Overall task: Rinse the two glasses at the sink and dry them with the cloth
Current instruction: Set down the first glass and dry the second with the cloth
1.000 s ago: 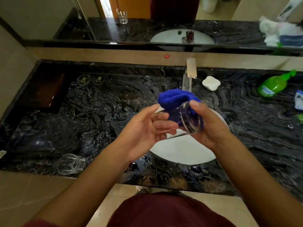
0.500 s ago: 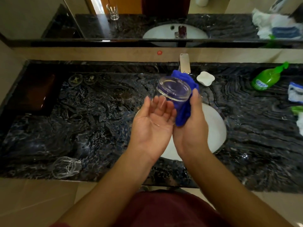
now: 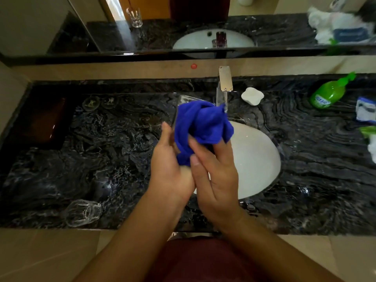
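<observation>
A blue cloth (image 3: pixel 203 123) is bunched over and into a clear glass (image 3: pixel 183 99), of which only a faint edge shows at the cloth's upper left. My left hand (image 3: pixel 168 161) cups the covered glass from the left. My right hand (image 3: pixel 215 176) grips the cloth from the right, fingers pressed into it. Both hands are over the left rim of the white sink (image 3: pixel 258 159). The second glass (image 3: pixel 83 212) lies on its side near the counter's front left edge.
The tap (image 3: pixel 224 82) stands behind the sink, with a white soap dish (image 3: pixel 252 95) beside it. A green bottle (image 3: pixel 327 92) and packets (image 3: pixel 365 108) lie at the right. The black marble counter (image 3: pixel 114 139) is wet. A mirror runs along the back.
The glass, whose base was bare and facing me, is now covered by the cloth. My left hand closed in against it and my right hand shifted its grip on the cloth.
</observation>
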Available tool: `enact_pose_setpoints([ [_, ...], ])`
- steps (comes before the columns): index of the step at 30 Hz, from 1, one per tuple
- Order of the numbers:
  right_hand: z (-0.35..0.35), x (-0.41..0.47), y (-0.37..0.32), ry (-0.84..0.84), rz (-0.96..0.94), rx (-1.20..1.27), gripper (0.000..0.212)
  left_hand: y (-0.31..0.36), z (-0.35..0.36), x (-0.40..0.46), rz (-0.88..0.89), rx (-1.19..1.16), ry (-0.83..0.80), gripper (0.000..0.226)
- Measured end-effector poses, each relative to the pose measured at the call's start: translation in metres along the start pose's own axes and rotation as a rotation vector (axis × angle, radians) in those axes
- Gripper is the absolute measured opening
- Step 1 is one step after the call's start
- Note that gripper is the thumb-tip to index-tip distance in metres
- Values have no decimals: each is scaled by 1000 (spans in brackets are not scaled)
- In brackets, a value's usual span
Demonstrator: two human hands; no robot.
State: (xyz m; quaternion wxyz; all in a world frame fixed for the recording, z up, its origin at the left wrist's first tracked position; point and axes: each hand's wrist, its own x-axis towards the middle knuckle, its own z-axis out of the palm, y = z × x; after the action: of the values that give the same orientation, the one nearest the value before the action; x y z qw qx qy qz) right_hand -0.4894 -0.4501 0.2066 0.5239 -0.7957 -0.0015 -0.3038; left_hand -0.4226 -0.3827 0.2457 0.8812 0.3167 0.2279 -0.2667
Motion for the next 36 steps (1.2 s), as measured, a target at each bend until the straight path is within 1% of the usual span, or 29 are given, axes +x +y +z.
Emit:
enact_pose_setpoints([
  [2, -4, 10, 3, -42, -140, -201, 33, -3, -3, -2, 57, 95, -26, 52],
  [4, -9, 20, 0, -68, -256, -377, 31, -2, -2, -6, 155, 179, -33, 55],
  [6, -13, 30, -9, -119, -295, -484, 28, 4, -5, -7, 251, 252, -49, 72],
  [8, -17, 41, -23, -221, -275, -564, 29, 10, -8, -5, 330, 338, -72, 84],
  [10, -20, 54, -36, -337, -211, -609, 33, 13, -12, -1, 389, 394, -115, 84],
  [12, -22, 71, -45, -436, -78, -591, 38, 13, -14, -1, 414, 423, -141, 81],
  [14, -24, 91, -45, -559, 101, -513, 43, 6, -18, -2, 414, 407, -149, 80],
  [15, -26, 100, -41, -619, 189, -456, 41, 2, -18, -2, 413, 378, -135, 75],
  [17, -29, 111, -31, -675, 356, -258, 31, -5, -19, -4, 392, 322, -87, 57],
  [19, -32, 112, -17, -647, 555, 92, 19, -8, -21, -3, 365, 307, -76, 47],
  [21, -35, 107, -1, -569, 743, 419, 22, -8, -26, -1, 345, 297, -75, 44],
  [22, -36, 104, 4, -506, 829, 541, 27, -6, -28, 1, 336, 271, -74, 44],
  [24, -36, 96, 13, -375, 955, 692, 28, -3, -26, 5, 299, 183, -64, 43],
  [25, -35, 91, 16, -335, 994, 725, 30, -1, -23, 7, 290, 154, -42, 41],
  [27, -32, 77, 20, -305, 1030, 770, 44, 2, -17, 11, 324, 153, 28, 33],
  [28, -32, 71, 23, -288, 1034, 792, 47, 3, -15, 13, 356, 180, 52, 36],
  [30, -34, 63, 26, -252, 1033, 818, 48, 3, -11, 11, 442, 290, 52, 46],
  [31, -37, 61, 29, -255, 1039, 827, 49, 3, -10, 9, 490, 356, 50, 47],
  [34, -49, 60, 39, -348, 1061, 803, 61, 3, -9, 7, 591, 479, 40, 44],
  [36, -58, 61, 46, -418, 1061, 775, 61, 7, -11, 11, 607, 552, 14, 45],
])
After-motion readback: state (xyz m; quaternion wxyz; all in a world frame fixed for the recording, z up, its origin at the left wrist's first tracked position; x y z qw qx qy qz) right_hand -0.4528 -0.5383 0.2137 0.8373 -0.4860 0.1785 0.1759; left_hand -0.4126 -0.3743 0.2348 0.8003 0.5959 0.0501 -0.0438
